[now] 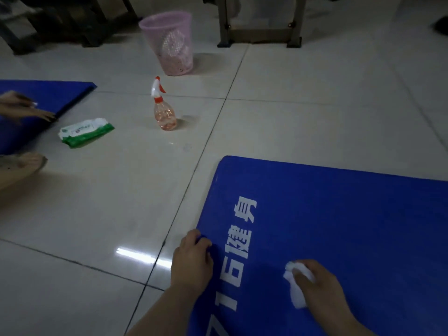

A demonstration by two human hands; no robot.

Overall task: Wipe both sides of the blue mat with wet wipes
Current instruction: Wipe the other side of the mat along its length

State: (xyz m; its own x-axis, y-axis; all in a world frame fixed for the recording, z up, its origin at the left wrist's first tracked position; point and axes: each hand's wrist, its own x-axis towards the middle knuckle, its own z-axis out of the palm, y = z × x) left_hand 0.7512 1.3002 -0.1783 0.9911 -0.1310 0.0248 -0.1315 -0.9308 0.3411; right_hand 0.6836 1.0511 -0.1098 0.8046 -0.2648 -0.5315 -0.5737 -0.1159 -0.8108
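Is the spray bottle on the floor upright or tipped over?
Upright. The spray bottle stands on its base on the tiled floor, with its trigger head on top.

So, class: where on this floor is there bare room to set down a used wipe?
Bare tiles lie between the wipes pack and the blue mat, and right of the spray bottle beyond the mat's far edge. It is crowded around the pack, bottle and pink bin.
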